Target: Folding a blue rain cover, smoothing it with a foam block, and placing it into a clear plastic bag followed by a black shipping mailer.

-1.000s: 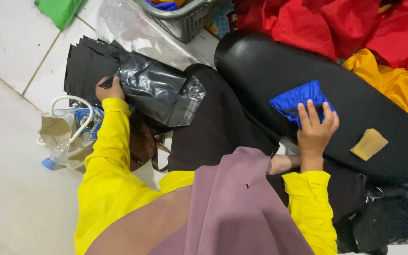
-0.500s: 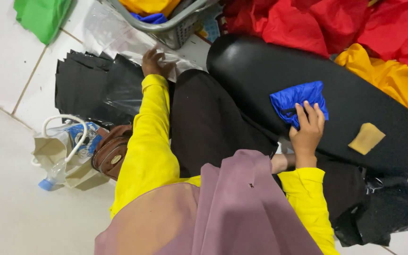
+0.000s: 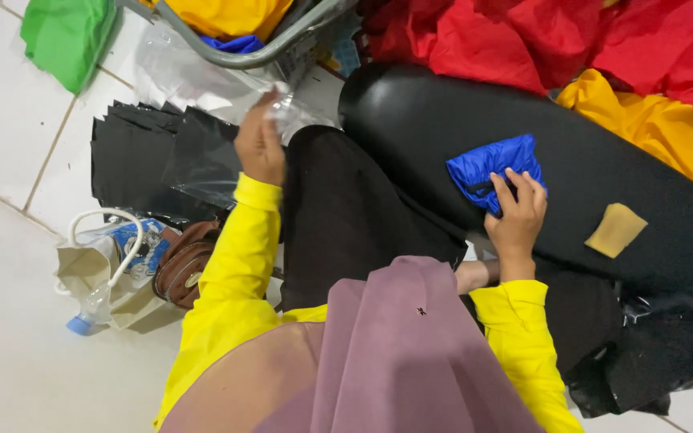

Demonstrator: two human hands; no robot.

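Note:
My left hand, in a yellow sleeve, reaches forward and grips a clear plastic bag lying on the floor in front of a wire basket. Under it lies a stack of black plastic bags. My right hand rests on a folded blue fabric bundle, pressing it down on a long black padded seat. A tan patch sits on the seat to the right of that hand. My black-clad lap lies between the two hands.
A grey wire basket holds yellow and blue cloth. Red and yellow fabric pile beyond the seat. Green cloth lies at far left. A paper bag, a brown pouch and a black bag sit near me.
My left hand let go of a black plastic bag it held over my lap and reached forward to the clear bag by the basket. My right hand stayed on the blue bundle.

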